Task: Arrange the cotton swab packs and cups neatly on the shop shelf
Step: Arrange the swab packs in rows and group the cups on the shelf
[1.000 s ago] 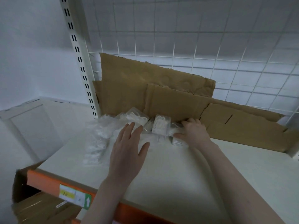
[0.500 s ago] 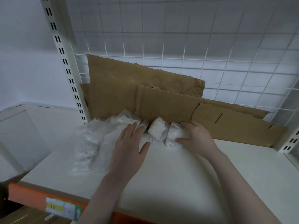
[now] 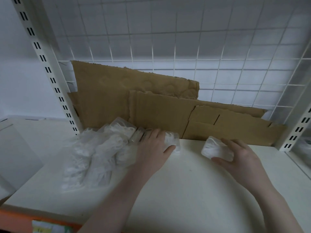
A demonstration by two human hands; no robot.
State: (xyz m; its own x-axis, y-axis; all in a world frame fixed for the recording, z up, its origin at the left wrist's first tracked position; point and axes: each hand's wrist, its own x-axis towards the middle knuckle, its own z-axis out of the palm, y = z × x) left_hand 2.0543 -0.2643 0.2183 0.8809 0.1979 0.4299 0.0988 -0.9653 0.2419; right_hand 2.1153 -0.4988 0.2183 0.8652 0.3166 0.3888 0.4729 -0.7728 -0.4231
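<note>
A heap of clear cotton swab packs (image 3: 94, 153) lies on the left of the white shelf (image 3: 185, 190). Behind the heap, several small clear cups (image 3: 124, 126) of swabs stand against the cardboard. My left hand (image 3: 151, 148) lies flat with straight fingers over the right end of the heap, thumb against one cup (image 3: 173, 142). My right hand (image 3: 240, 157) grips a separate clear cup of swabs (image 3: 215, 148), held on its side just above the shelf, well to the right of the heap.
Torn cardboard sheets (image 3: 151, 105) lean against the wire grid back (image 3: 185, 47). White slotted uprights stand at the left (image 3: 50, 78) and right (image 3: 296, 132). The shelf's orange front edge (image 3: 16, 221) carries a label.
My right hand has carried one cup away from the row, to the right. My left hand has slid right onto the cups. The camera has tilted up and right.
</note>
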